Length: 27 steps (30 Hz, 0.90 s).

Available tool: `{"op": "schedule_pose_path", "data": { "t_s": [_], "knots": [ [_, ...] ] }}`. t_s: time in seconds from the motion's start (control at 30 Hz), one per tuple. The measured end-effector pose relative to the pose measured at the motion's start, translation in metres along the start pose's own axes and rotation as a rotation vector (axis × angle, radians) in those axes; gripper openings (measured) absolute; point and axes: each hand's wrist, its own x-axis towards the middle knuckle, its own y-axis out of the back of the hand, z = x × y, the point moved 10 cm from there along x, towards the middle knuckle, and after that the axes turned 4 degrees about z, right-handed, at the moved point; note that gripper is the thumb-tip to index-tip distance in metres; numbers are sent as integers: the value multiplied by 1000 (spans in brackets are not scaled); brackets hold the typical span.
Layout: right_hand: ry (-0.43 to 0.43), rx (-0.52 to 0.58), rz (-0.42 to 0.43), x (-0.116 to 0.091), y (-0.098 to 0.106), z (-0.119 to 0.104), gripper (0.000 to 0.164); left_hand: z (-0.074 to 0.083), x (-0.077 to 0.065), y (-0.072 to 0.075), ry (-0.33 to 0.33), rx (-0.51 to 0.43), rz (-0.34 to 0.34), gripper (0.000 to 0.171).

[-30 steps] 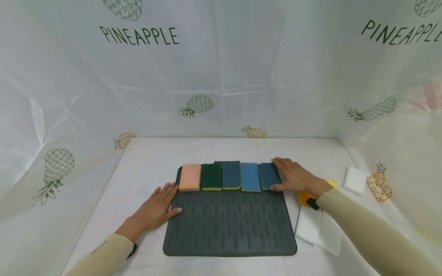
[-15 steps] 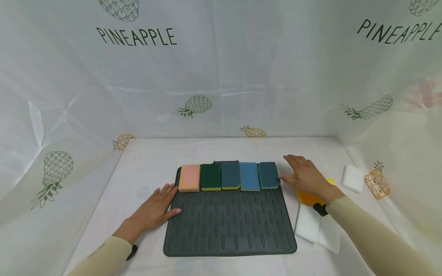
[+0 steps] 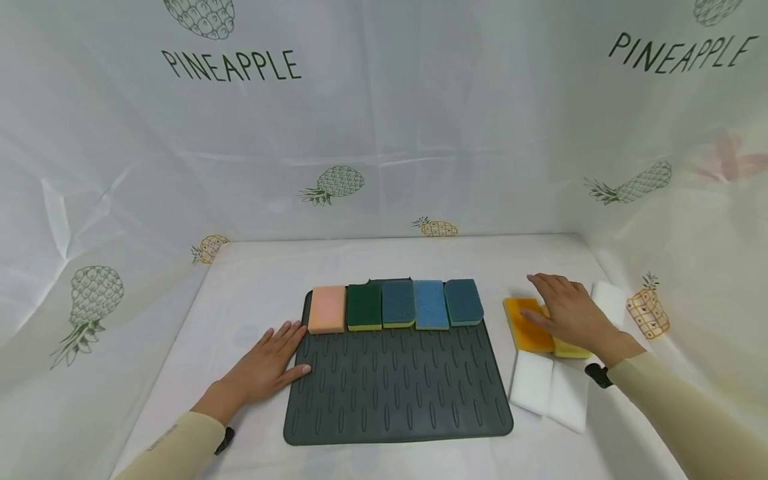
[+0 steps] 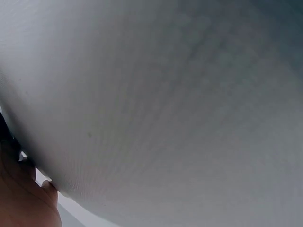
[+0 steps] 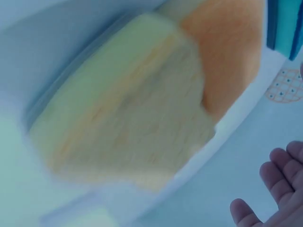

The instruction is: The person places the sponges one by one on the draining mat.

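My left hand (image 3: 261, 367) lies flat with fingers spread, its fingertips and thumb at the left edge of a dark grey ribbed mat (image 3: 396, 393). Along the mat's far edge runs a row of sponges: peach (image 3: 327, 308), dark green (image 3: 363, 305), dark blue (image 3: 399, 301), light blue (image 3: 430, 303) and dark teal (image 3: 464, 301). Right of the mat, my right hand (image 3: 570, 313) hovers with relaxed fingers over a yellow sponge (image 3: 569, 349), its thumb overlapping the orange sponge (image 3: 523, 333). Both sponges show blurred and close in the right wrist view, apart from the fingers (image 5: 277, 182).
Two white foam blocks, one (image 3: 531, 381) overlapping the other (image 3: 570, 400), lie in front of the orange and yellow sponges. Another white block (image 3: 609, 301) sits behind my right hand. Pineapple-print sheeting (image 3: 384, 133) walls the table's back and sides. Pale fabric fills most of the left wrist view.
My right hand has let go of the dark teal sponge, leaving it at the row's right end, and moved right over the yellow sponge. My left hand has stayed at the mat's edge.
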Motion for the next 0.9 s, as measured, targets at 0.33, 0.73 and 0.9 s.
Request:
{"op": "schedule_pose_path", "data": {
  "t_s": [0.33,0.73,0.9],
  "knots": [
    [123,-110,-65,-34,2,-1,100,1,-1,-2,14,-11,0,88],
    [110,-148,-49,-32,-12,3,106,4,-2,3,11,-32,21,87],
    [76,-146,-45,-26,-17,5,98,6,-2,4,15,-30,19,86]
  ]
}}
